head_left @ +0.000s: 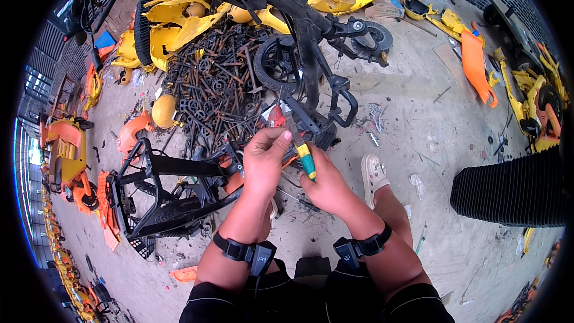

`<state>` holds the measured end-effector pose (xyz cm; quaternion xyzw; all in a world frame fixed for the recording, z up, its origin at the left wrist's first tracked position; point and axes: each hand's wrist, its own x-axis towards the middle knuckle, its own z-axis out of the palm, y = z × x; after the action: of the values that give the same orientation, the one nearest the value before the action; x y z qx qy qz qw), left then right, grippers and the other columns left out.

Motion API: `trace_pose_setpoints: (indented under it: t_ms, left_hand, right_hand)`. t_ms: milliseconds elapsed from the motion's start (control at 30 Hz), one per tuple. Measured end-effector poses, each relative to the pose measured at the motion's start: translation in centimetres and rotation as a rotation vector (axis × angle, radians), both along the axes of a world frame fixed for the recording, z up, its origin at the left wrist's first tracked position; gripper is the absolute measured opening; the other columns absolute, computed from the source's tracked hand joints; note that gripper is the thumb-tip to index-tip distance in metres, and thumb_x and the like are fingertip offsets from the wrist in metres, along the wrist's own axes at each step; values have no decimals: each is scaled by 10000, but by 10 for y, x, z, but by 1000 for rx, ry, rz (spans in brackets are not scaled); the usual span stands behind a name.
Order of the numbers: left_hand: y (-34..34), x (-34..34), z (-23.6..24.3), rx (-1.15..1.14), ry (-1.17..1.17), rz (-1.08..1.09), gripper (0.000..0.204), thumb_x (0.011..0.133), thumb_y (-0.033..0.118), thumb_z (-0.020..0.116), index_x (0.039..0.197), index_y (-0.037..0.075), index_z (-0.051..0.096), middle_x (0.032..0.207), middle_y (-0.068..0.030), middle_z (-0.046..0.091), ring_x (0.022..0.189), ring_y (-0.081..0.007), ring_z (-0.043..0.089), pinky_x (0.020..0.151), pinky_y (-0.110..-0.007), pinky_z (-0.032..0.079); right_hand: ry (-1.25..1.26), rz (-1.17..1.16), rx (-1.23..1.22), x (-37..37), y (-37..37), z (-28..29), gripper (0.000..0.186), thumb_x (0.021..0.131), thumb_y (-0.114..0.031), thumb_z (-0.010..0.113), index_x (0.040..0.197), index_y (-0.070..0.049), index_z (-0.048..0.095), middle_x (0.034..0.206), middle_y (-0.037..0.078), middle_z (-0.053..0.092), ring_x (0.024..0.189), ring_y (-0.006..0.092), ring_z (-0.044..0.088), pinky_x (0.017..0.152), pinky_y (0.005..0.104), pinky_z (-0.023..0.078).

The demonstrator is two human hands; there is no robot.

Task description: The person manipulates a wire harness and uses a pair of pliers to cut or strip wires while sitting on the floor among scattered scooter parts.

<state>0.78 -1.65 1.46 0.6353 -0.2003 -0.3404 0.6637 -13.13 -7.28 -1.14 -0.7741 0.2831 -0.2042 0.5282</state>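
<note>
My right hand (327, 180) is wrapped round the yellow and green handle of a hand tool (306, 160). Its narrow metal end points away from me; the exact kind is unclear. Beside it my left hand (263, 158) is closed, thumb pressed against curled fingers next to the tool's metal part. Whatever those fingers pinch is too small or hidden. Just beyond the left hand shows a red object (276, 117). Right past both hands stands a black scooter frame (308, 54) with a wheel (278, 66). Another black tubular frame (173, 167) lies to the left.
A heap of dark metal parts (209, 84) spreads ahead left, with yellow body panels (173, 30) behind it. On the right stands a stack of black ribbed pieces (508, 186). An orange panel (475, 66) lies far right. Orange and yellow scooters (69, 155) line the left.
</note>
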Motion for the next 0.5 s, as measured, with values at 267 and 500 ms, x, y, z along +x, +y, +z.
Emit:
trace_pose_setpoints:
  t_ms: [267, 500]
  left_hand:
    - [1, 2, -4, -16, -18, -11, 141, 941, 144, 681, 1013, 23, 679, 871, 0, 675, 697, -36, 519, 603, -202, 398]
    - [2, 2, -2, -10, 27, -12, 150, 949, 101, 662, 1036, -20, 676, 921, -44, 699, 816, -77, 600, 756, -230, 479]
  right_hand:
    - [22, 13, -14, -1, -1, 0, 619, 851, -68, 583, 1415, 25, 344, 1333, 293, 475, 1243, 452, 490, 1033, 457, 414]
    - [40, -37, 2, -2, -1, 5, 550, 860, -85, 613, 1362, -21, 397, 1255, 263, 535, 1160, 440, 548, 966, 454, 448]
